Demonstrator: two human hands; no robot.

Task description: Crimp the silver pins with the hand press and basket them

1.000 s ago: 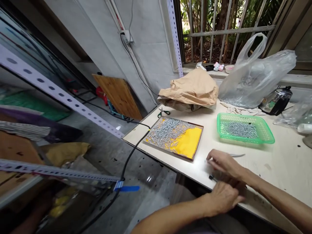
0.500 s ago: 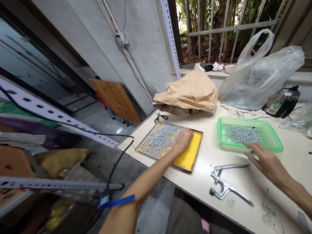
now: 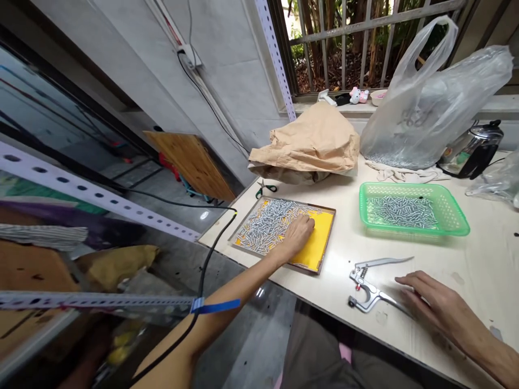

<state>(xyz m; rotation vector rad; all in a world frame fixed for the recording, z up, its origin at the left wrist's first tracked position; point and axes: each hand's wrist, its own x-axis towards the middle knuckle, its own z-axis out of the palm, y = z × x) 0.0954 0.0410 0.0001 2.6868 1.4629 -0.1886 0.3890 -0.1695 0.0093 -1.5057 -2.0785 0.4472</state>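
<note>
My left hand (image 3: 298,235) lies over the right part of a shallow yellow-bottomed tray (image 3: 323,243), its fingers curled at the edge of a spread of small metal pieces (image 3: 263,224). What the fingers hold, if anything, is hidden. My right hand (image 3: 433,300) hovers or rests by the lower handle of silver pliers (image 3: 371,297), fingers apart and holding nothing. Beyond it, a green perforated basket (image 3: 454,219) contains more small metal pieces (image 3: 401,210).
Green-handled scissors (image 3: 265,188) lie behind the tray. A crumpled brown paper bag (image 3: 308,143), a clear plastic bag (image 3: 417,119) and a kettle (image 3: 472,148) stand along the back. A black cable (image 3: 205,265) hangs across the left side.
My right hand has moved away from the basket's front edge, down to beside the pliers' handle. My left hand has shifted slightly left within the tray. The camera view has shifted a little.
</note>
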